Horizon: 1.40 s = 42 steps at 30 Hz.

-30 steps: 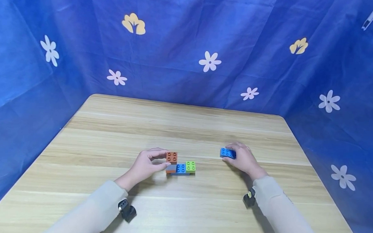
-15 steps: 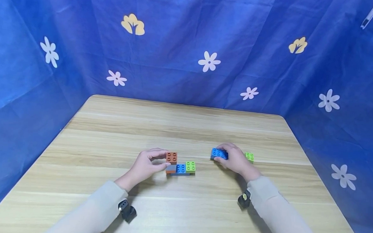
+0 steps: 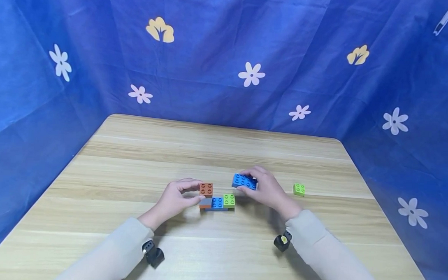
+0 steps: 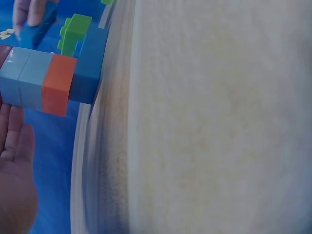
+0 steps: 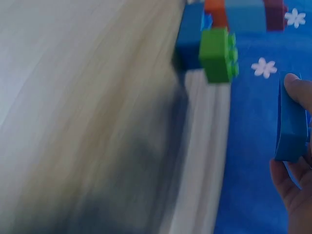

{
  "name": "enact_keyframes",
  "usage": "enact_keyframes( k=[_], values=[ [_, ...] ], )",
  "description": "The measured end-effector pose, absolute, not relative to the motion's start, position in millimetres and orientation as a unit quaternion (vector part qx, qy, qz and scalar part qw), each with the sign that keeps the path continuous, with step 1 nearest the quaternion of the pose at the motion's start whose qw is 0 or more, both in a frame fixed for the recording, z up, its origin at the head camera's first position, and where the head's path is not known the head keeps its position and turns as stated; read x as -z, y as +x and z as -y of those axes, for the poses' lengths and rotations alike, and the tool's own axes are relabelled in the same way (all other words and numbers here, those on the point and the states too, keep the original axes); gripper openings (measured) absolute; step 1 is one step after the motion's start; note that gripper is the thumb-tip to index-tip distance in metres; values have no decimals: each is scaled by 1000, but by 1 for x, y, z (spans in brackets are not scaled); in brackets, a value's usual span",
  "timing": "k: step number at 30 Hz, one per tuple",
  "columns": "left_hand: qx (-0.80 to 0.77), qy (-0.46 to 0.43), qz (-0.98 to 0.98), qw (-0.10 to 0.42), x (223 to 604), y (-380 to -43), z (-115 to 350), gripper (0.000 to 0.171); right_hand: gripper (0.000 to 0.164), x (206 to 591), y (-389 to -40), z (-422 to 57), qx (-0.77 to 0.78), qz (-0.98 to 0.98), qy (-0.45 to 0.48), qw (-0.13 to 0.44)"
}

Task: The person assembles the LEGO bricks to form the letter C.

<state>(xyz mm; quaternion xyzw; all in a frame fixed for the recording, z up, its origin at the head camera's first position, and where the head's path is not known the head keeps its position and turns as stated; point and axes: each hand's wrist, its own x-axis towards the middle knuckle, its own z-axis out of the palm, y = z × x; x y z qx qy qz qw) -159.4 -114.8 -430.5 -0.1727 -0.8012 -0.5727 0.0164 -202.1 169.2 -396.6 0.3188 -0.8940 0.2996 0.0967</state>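
Observation:
In the head view my left hand [image 3: 171,202] pinches the top of a small tower of toy building bricks, capped by a reddish-brown brick [image 3: 206,189]. Under the cap come light blue bricks [image 4: 29,77], then an orange brick [image 4: 59,85], all on one end of a long blue base brick [image 4: 89,68]. A lime green brick [image 3: 229,200] sits on the base's other end, bare blue studs between. My right hand [image 3: 268,193] grips a long blue brick [image 3: 244,181] by its sides, studs up, raised above the table behind and right of the green brick.
A loose lime green brick [image 3: 299,189] lies on the wooden table [image 3: 220,255], to the right of my right hand. A blue flowered cloth [image 3: 196,73] encloses the table's back and sides.
My right hand has carried the long blue brick leftward, toward the tower, and lifted it. The loose green brick, earlier hidden behind that hand, now shows. My left hand has stayed still.

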Motion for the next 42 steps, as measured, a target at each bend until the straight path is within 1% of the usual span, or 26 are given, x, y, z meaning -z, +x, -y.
enact_keyframes(
  k=[9,18,30,42],
  values=[
    [574,-174,800,20,432,-161,114,36,41,379,-190,-141,-328,868,358,101],
    [588,-178,789,17,433,-162,115,35,41,371,-187,-123,-325,844,415,97],
    [577,-191,794,18,430,-161,116,34,38,366,-187,-112,-297,859,414,51],
    [585,-200,786,21,430,-160,117,34,38,360,-188,-109,-282,869,404,32]
  ],
)
